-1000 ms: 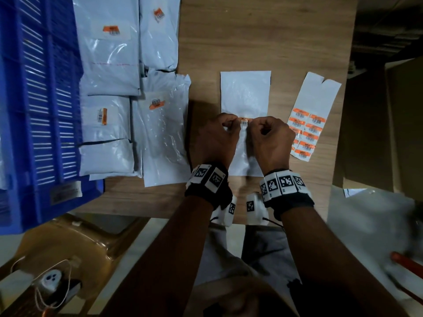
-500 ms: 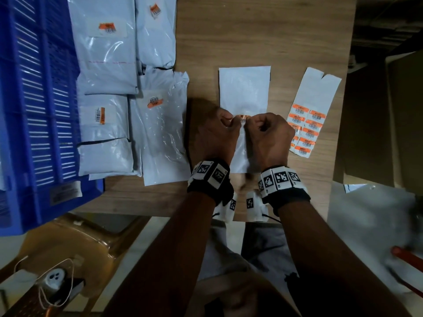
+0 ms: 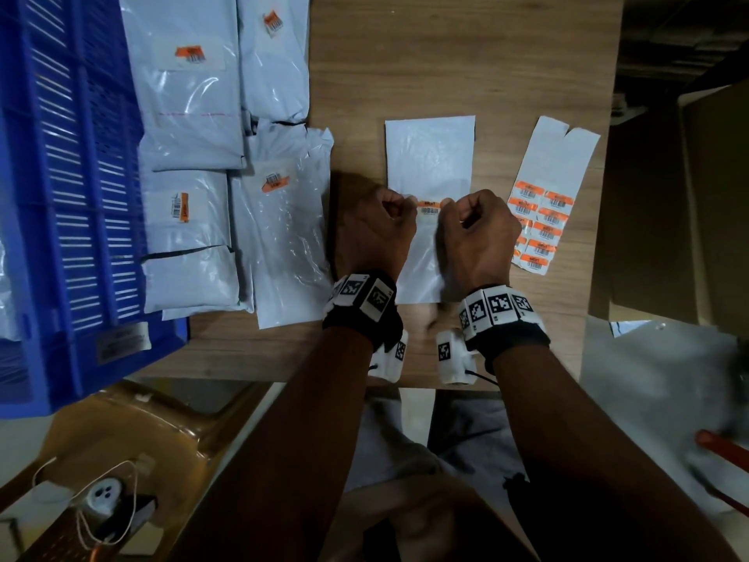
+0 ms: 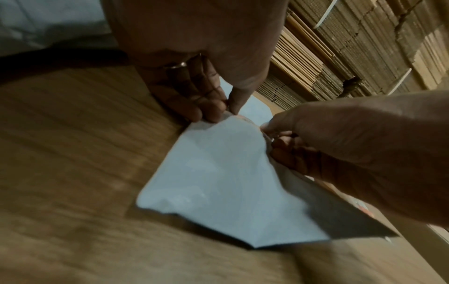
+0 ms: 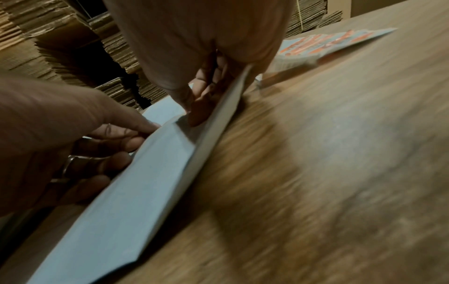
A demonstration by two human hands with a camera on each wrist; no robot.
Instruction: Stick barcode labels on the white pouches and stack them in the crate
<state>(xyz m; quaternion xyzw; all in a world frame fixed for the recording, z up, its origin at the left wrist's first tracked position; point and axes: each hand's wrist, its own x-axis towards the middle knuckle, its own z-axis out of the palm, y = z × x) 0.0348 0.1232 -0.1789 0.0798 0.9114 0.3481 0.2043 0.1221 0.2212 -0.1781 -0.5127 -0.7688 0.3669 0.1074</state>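
A white pouch (image 3: 429,164) lies in the middle of the wooden table (image 3: 446,54), with an orange barcode label (image 3: 429,206) stuck across it. My left hand (image 3: 409,202) pinches the pouch's left edge beside the label. My right hand (image 3: 446,204) pinches its right edge. In the left wrist view the left hand (image 4: 226,112) pinches the pouch (image 4: 218,173) between thumb and fingers, and the sides are lifted a little. The right wrist view has the right hand (image 5: 192,115) gripping the raised edge of the pouch (image 5: 136,182). The blue crate (image 3: 60,196) stands at far left.
Several labelled pouches (image 3: 190,95) lie between the crate and my hands. A label sheet (image 3: 543,221) with orange barcodes rests right of the pouch. A brown plastic chair (image 3: 121,432) is below the table's near edge, and stacked cardboard (image 4: 352,48) rises behind the table.
Both hands were pinching the label together above the pouch. Now the label lies flat on the pouch, and the hands have parted to grip the pouch's side edges.
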